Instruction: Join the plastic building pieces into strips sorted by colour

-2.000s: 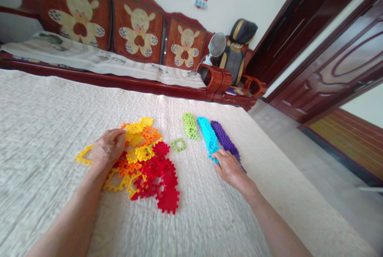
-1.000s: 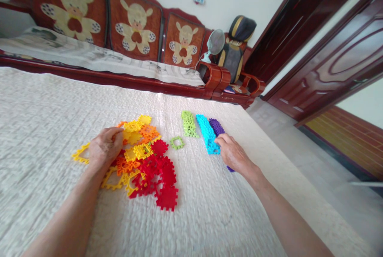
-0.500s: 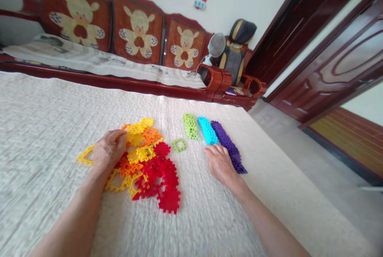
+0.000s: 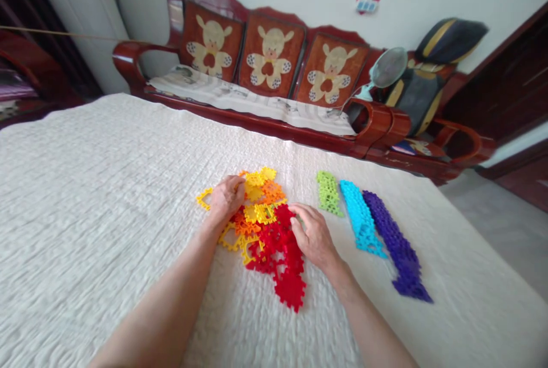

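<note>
A loose pile of toothed plastic tiles lies in front of me: yellow tiles (image 4: 254, 192) and orange tiles (image 4: 272, 191) towards the back, red tiles (image 4: 290, 285) nearer me and to the right. My left hand (image 4: 226, 197) is at the pile's left side, its fingers curled together at the yellow and orange pieces; what they pinch is hidden. Over the right edge of the red tiles is my right hand (image 4: 314, 234), thumb and fingers apart, with nothing visible in it. Farther right lie rows of overlapping tiles in light green (image 4: 329, 192), light blue (image 4: 362, 219) and purple (image 4: 394, 242).
The tiles lie on a large surface with a white quilted cover (image 4: 107, 185). Beyond its far edge stands a wooden sofa (image 4: 252, 117) with bear-patterned cushions (image 4: 273, 54). A small fan (image 4: 387, 68) and a chair with a dark and yellow seat cover (image 4: 415, 100) are at the right.
My right hand has moved left from the light blue row to the red tiles. The single green square frame is no longer visible. The view has turned left; my left hand stays at the pile.
</note>
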`<state>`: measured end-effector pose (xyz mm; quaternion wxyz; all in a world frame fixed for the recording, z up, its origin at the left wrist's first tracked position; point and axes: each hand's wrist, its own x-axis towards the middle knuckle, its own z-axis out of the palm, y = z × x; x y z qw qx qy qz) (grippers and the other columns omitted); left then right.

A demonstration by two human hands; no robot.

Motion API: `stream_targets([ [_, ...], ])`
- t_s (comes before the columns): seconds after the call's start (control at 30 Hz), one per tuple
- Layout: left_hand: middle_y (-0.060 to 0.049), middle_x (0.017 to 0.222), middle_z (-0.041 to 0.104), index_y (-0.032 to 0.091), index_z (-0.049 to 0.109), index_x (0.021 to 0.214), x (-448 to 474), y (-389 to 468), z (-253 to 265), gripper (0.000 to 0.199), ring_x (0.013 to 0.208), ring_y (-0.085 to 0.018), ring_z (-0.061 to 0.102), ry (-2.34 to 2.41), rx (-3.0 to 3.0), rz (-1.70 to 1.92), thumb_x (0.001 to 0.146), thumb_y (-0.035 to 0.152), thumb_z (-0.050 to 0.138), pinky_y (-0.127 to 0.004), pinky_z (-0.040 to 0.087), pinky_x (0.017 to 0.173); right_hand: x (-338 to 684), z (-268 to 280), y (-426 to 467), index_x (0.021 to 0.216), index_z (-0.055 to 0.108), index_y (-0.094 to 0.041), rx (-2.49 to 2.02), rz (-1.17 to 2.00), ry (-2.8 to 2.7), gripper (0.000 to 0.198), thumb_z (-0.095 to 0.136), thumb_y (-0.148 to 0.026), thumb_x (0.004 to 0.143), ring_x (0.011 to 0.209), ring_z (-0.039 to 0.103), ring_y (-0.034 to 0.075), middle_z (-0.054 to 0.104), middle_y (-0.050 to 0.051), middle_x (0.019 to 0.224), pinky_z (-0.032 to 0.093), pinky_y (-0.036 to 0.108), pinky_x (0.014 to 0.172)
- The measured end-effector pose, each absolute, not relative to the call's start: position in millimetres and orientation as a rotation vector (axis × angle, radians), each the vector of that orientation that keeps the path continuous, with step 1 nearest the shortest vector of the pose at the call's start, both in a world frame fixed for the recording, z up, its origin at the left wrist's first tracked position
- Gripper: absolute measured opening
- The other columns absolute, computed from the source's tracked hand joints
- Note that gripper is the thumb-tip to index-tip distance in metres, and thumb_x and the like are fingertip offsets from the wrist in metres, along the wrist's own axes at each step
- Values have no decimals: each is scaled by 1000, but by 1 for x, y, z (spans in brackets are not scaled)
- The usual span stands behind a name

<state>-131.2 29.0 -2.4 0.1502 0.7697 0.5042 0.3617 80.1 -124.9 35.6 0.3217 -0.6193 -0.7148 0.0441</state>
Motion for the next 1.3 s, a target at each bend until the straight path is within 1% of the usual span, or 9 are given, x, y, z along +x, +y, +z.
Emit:
stream_targets([
  [0.2,-9,105,72,18,72,97,-131,29,-3,28,94,-19,68,1392,2175,1112,89,23,46,-29,51,87,66,35,-133,124,60,-21,-1569,158,-2108,36,53,-34,91,134,42,27,57,10,137,26,50,113],
  [0.3,-8,105,72,18,70,99,-129,26,2,26,97,-18,67,1261,2146,1257,90,25,46,-29,51,90,71,32,-138,117,62,-20,-1546,129,-2078,31,55,-34,89,128,47,28,61,11,131,28,51,111],
  [0.4,-8,106,72,18,69,101,-127,22,9,25,101,-18,66,1026,2209,1298,90,27,48,-31,50,92,76,31,-139,101,65,-20,-1470,81,-2026,20,56,-32,88,118,53,27,65,10,117,33,50,107],
  [0.53,-5,101,73,20,69,103,-125,18,18,25,96,-18,67,753,2362,1044,92,33,51,-34,51,91,75,32,-136,89,64,-21,-1403,68,-2015,10,57,-28,87,108,56,25,65,6,101,35,48,102],
  [0.7,-5,120,68,25,70,109,-126,19,21,30,116,-24,58,613,2517,792,84,41,66,-43,42,106,73,28,-134,93,64,-21,-1386,107,-2017,10,56,-25,87,106,57,24,65,7,103,37,46,99],
  [0.77,-5,123,67,26,70,111,-126,21,19,30,118,-25,56,612,2535,763,83,36,67,-46,41,107,73,26,-134,96,65,-21,-1395,110,-2006,13,57,-26,87,111,55,25,65,8,112,36,47,102],
  [0.87,-6,116,70,22,71,107,-128,26,15,28,113,-24,60,563,2486,825,82,23,60,-44,43,105,75,23,-134,96,65,-21,-1406,130,-1997,13,55,-26,89,118,53,26,63,9,123,34,49,105],
  [1.1,-8,106,72,16,70,106,-126,27,2,46,102,-20,66,722,2319,1048,67,7,46,-36,49,98,78,18,-129,98,64,-21,-1363,129,-1866,17,49,-23,91,102,60,22,68,7,101,44,42,95],
  [1.3,-5,102,74,18,73,98,-123,31,-5,46,98,-19,67,831,2320,1068,64,6,45,-34,51,97,78,13,-126,110,64,-21,-1368,124,-1857,26,50,-20,88,114,59,24,67,9,118,44,46,101],
])
